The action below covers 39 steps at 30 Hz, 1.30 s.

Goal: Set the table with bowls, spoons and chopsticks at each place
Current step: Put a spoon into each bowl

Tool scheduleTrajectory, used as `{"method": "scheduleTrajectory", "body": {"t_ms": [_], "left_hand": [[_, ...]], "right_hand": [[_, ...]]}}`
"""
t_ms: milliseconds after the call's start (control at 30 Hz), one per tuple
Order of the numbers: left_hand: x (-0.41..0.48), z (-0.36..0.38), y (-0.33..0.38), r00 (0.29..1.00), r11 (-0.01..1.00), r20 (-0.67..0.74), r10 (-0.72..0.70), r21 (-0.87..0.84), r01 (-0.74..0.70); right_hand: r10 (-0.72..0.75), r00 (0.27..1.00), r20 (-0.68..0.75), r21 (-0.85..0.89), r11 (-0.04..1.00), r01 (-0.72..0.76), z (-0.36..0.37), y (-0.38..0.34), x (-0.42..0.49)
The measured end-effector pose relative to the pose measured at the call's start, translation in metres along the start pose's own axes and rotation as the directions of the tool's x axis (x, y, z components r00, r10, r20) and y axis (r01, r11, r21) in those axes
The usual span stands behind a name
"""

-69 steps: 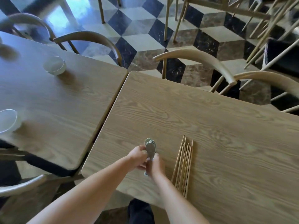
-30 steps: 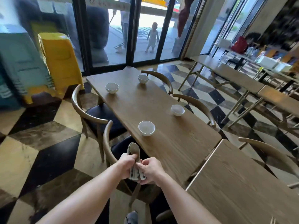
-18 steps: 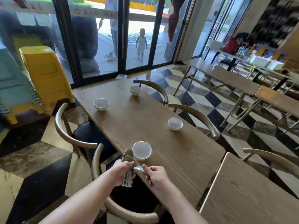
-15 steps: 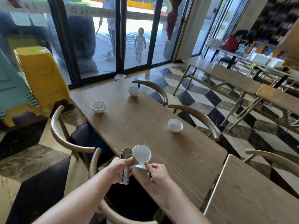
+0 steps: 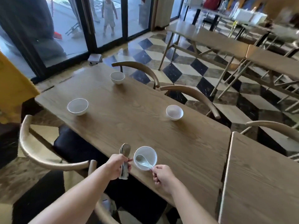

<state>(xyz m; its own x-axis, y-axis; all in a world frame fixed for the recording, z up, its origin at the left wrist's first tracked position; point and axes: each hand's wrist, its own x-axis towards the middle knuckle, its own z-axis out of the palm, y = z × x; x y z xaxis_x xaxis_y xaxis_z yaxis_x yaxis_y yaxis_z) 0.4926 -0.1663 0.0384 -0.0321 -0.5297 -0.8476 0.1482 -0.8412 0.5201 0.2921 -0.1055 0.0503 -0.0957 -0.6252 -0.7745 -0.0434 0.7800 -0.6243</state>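
Pinching the handle end of a pale spoon (image 5: 142,160) between the curled fingers of the right hand (image 5: 163,177), held its scoop down inside the nearest bowl (image 5: 149,152), just ahead of that grip. Clasped a stack of spoons (image 5: 125,150) upright in the left hand (image 5: 117,166), just left of that bowl, at the near edge of the wooden table (image 5: 129,126). Left farther ahead on it, well apart: left bowl (image 5: 78,106), right bowl (image 5: 174,112), far bowl (image 5: 117,77)

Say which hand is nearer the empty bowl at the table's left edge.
Left. The left hand, gripping the stacked spoons, sits by that same edge, short of the left bowl; the right hand, holding a spoon in the nearest bowl, lies farther right.
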Motion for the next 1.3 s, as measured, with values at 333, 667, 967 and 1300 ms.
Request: {"method": "scheduleTrajectory", "body": {"t_ms": [333, 667, 967, 1300], "left_hand": [[0.052, -0.015, 0.057, 0.977, 0.99, 0.19, -0.098, 0.122, 0.076], [0.042, 0.007, 0.06, 0.981, 0.998, 0.19, -0.04, 0.062, 0.029], [0.012, 0.035, 0.031, 1.0, 0.997, 0.006, 0.009, -0.078, -0.009], [-0.016, 0.064, 0.009, 0.999, 0.993, -0.023, -0.035, -0.113, 0.033]], "right_hand": [[0.119, 0.985, -0.127, 0.122, 0.987, -0.104, 0.012, -0.014, 0.015], [0.098, 0.995, -0.007, 0.075, 0.992, -0.097, -0.017, -0.006, 0.04], [0.073, 0.995, 0.072, 0.077, 0.994, -0.078, -0.035, 0.0, 0.052], [0.095, 0.984, 0.15, -0.08, 0.993, -0.084, -0.053, 0.001, 0.06]]}}
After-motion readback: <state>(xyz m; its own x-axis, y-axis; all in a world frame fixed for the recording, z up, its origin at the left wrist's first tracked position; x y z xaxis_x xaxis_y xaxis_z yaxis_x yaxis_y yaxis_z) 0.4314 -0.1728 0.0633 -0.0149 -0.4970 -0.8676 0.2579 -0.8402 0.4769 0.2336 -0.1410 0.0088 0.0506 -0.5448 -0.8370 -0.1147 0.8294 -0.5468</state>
